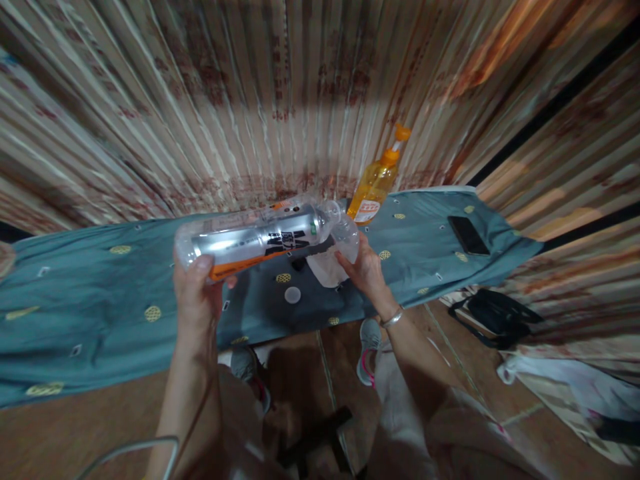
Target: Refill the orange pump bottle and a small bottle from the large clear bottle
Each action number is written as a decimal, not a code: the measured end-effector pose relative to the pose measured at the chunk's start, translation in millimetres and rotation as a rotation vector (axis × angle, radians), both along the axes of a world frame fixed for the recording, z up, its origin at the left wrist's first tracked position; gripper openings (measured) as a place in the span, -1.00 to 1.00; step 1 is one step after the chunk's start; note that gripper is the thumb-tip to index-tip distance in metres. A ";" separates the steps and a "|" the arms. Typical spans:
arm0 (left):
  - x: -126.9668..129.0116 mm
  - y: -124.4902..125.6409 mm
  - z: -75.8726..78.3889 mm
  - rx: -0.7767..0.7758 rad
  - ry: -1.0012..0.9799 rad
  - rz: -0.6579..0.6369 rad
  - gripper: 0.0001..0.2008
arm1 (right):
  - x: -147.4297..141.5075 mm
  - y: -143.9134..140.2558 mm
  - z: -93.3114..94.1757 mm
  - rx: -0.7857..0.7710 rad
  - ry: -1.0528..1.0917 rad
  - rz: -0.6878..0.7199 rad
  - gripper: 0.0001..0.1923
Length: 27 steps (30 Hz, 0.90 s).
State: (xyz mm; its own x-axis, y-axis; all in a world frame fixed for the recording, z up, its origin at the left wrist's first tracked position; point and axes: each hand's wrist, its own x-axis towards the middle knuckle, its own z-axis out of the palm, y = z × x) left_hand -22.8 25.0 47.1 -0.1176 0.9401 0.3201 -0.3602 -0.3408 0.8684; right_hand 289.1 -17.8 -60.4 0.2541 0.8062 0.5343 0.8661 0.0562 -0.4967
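Observation:
My left hand (197,283) is wrapped round the base end of a large clear plastic bottle (240,243) with a silver and orange label. The bottle lies nearly level in the air above the table, its neck pointing right. At that neck, my right hand (367,267) grips a clear plastic cup (347,233), tilted against the bottle's mouth. Glare and overlap hide whether any liquid passes between them. Below the cup a whitish, crumpled-looking piece (327,267) shows, its kind unclear. A round, pale bottle cap (293,295) rests on the cloth under the bottle.
A yellow pump bottle (373,190) stands behind the cup. On the right of the green patterned tablecloth (110,287) lies a black phone (469,235). Pleated curtains (240,120) hang close behind the table. A black bag (500,317) sits low at the right.

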 end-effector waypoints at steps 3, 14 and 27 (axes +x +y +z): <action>0.6 -0.1 0.1 0.010 0.008 -0.005 -0.34 | 0.0 0.4 -1.2 0.000 -0.008 -0.006 -0.27; 0.8 0.9 1.7 0.014 -0.006 -0.014 -0.26 | 0.2 0.4 -1.7 -0.001 -0.011 -0.015 -0.25; 1.9 -1.1 4.0 0.006 -0.012 -0.022 -0.25 | 0.1 -1.0 1.9 -0.012 -0.002 -0.011 -0.27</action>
State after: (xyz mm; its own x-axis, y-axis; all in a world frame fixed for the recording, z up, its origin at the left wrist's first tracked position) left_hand -20.9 23.9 51.1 -0.1008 0.9405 0.3246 -0.3779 -0.3380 0.8620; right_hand 289.1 -18.8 -58.5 0.2621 0.8097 0.5251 0.8675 0.0407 -0.4957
